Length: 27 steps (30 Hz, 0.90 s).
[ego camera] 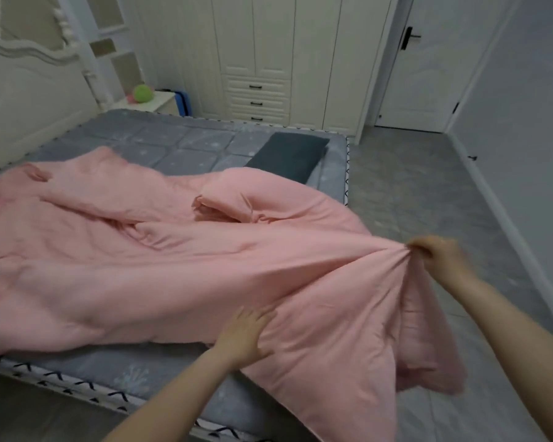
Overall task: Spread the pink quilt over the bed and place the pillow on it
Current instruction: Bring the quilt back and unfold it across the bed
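Observation:
The pink quilt (160, 266) lies rumpled across the near half of the bed (186, 138), whose grey patterned mattress cover shows at the back and along the front edge. One end of the quilt hangs off the bed's right side toward the floor. My right hand (438, 253) grips a bunched fold of the quilt, lifted past the bed's right side. My left hand (243, 336) rests flat with spread fingers on the quilt near the front edge. A dark grey pillow (288, 156) lies at the bed's far right corner, partly behind the quilt.
A white headboard (23, 90) stands at the left. A nightstand (154, 102) with a green ball (142, 93) sits behind the bed. White wardrobes (268, 59) and a door (422, 74) line the back wall. Grey tiled floor (428, 186) stretches to the right of the bed.

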{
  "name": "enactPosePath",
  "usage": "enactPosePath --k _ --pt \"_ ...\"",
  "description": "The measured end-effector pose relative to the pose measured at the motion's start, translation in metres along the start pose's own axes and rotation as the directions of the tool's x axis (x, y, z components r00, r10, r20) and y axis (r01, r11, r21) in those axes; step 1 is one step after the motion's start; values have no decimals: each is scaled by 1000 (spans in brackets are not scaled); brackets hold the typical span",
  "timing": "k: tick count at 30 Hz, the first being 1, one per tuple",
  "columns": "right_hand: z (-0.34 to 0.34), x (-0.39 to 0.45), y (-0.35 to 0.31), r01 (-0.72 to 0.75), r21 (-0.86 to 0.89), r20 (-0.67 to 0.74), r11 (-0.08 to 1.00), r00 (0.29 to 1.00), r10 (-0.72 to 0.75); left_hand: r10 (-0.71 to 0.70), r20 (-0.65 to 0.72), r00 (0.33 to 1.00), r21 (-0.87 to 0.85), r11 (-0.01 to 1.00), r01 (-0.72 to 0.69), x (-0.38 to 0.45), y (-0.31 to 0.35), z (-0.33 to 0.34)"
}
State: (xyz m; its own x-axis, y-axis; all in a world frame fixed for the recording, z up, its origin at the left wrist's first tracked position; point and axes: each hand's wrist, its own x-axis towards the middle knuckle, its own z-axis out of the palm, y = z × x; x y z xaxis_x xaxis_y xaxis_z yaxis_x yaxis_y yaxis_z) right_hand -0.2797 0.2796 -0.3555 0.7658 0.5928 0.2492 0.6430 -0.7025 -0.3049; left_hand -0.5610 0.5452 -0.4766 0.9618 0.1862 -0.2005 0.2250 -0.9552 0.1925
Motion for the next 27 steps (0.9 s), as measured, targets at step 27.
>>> enactPosePath --k 27 --pt "321 -240 -49 -234 -212 747 949 587 312 -61 21 998 219 974 55 -6 -131 212"
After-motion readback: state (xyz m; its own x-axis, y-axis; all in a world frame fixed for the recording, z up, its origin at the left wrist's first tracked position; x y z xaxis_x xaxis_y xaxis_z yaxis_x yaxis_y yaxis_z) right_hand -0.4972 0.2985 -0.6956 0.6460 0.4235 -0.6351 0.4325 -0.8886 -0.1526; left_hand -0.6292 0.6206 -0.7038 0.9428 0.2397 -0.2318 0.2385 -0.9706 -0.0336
